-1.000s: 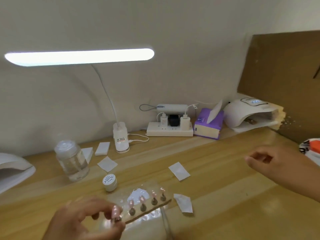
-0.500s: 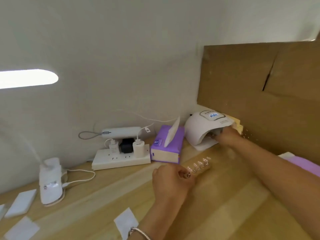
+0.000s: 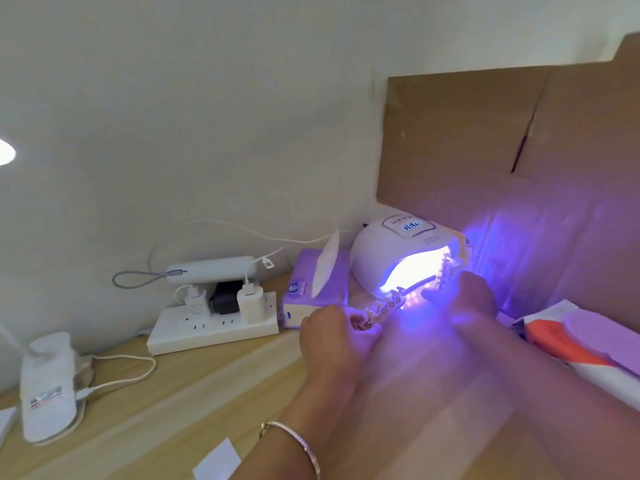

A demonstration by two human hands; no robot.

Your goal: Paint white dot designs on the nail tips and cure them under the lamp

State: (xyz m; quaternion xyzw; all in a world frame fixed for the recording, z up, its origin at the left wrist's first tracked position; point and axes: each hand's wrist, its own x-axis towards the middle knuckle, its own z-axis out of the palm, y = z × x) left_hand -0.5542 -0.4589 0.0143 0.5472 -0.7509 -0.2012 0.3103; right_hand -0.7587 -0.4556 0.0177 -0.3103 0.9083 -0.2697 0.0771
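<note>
The nail lamp (image 3: 391, 251), dark half a second ago, now glows violet on the tabletop (image 3: 194, 393). We count two strips of nail tips. Our left hand (image 3: 332, 332), knuckles up, pinches the near end of the first strip (image 3: 384, 306), whose far end now reaches the lamp's mouth. Our right hand (image 3: 467, 301) sits by the second strip (image 3: 445, 271) at the mouth's right; whether its fingers grip it we cannot tell

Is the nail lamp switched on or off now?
On. The nail curing lamp glows bright white-violet inside, its display is lit, and purple light falls on the cardboard beside it.
</note>
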